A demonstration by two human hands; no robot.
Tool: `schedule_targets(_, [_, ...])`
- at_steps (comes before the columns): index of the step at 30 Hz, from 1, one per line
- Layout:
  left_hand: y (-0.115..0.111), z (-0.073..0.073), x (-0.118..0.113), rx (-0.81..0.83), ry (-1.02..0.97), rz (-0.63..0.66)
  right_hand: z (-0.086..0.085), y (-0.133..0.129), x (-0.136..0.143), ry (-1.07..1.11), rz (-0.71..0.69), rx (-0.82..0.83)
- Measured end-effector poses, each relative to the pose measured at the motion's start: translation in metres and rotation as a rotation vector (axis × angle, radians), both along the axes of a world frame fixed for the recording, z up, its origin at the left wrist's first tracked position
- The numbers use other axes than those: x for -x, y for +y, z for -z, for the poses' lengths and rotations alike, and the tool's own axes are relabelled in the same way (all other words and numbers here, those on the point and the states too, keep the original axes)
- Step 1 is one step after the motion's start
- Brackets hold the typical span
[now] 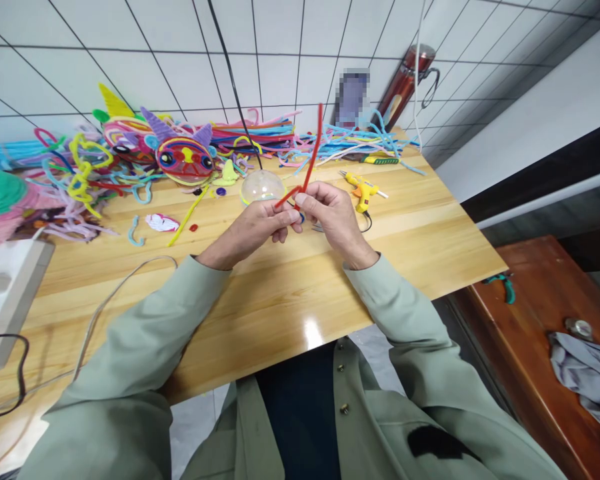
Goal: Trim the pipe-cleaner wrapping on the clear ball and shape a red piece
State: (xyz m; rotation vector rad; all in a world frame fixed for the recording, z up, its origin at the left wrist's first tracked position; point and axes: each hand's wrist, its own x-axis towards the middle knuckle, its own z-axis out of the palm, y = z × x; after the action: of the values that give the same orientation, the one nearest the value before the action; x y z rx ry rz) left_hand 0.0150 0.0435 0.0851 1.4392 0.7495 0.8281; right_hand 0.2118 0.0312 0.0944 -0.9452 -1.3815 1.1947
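Observation:
A bent red pipe cleaner (313, 157) is held between my two hands above the table, its long end pointing up and a shorter end slanting left. My left hand (267, 222) pinches it from the left with thumb and fingers. On the other side, my right hand (333, 217) grips it near the bend, the fingertips of both hands almost touching. Just behind my hands sits a clear plastic dome (261, 186), partly covered by my left hand. A yellow glue gun (363, 191) lies to the right of my right hand.
Colourful pipe cleaners (260, 137) line the wall, with a decorated red face (185, 160) among them. A white power strip (13, 293) and cables lie at left. At the back right are a phone (351, 100) and a red flask (405, 87). Scraps lie left of my hands.

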Motion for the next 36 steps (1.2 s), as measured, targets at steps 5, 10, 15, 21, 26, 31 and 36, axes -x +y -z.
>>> schedule_targets(5, [-0.004, 0.001, -0.005, -0.047, 0.001, -0.151, 0.003, 0.005, -0.003, 0.07, 0.102, 0.017])
schedule_targets(10, [-0.014, 0.007, -0.012, -0.333, 0.042, -0.383, 0.003, 0.009, -0.005, 0.139, 0.15, 0.072])
schedule_targets(15, [-0.019, 0.012, -0.012, -0.479, 0.135, -0.477, 0.003, 0.008, -0.004, 0.137, 0.161, 0.067])
schedule_targets(21, [-0.017, 0.01, -0.011, -0.471, 0.123, -0.503, 0.007, 0.007, -0.003, 0.129, 0.157, 0.02])
schedule_targets(26, [-0.015, 0.018, -0.012, -0.459, 0.119, -0.501, 0.009, 0.008, -0.001, 0.105, 0.127, 0.019])
schedule_targets(31, [-0.014, 0.022, -0.011, -0.528, 0.162, -0.488, 0.01, 0.009, -0.001, 0.141, 0.069, -0.005])
schedule_targets(36, [-0.001, 0.013, 0.001, -0.517, 0.217, -0.348, 0.008, 0.009, -0.005, 0.039, 0.033, -0.035])
